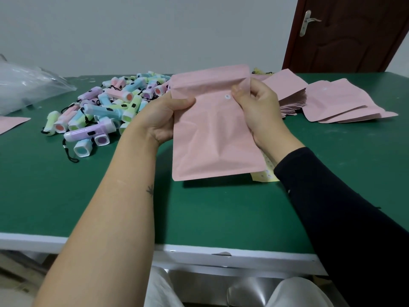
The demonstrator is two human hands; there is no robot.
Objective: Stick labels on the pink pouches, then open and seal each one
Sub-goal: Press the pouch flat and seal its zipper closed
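Got a pink pouch held up over the tabletop, left hand and right hand each pinching a side near the top. Label is on. If I yank unevenly the zip could seal crooked, or the pouch creases.

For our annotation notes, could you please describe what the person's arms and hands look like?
The left forearm is bare, with a small dark leaf-shaped tattoo; the right wears a black long sleeve down to the wrist. The left hand and the right hand show no gloves or rings.
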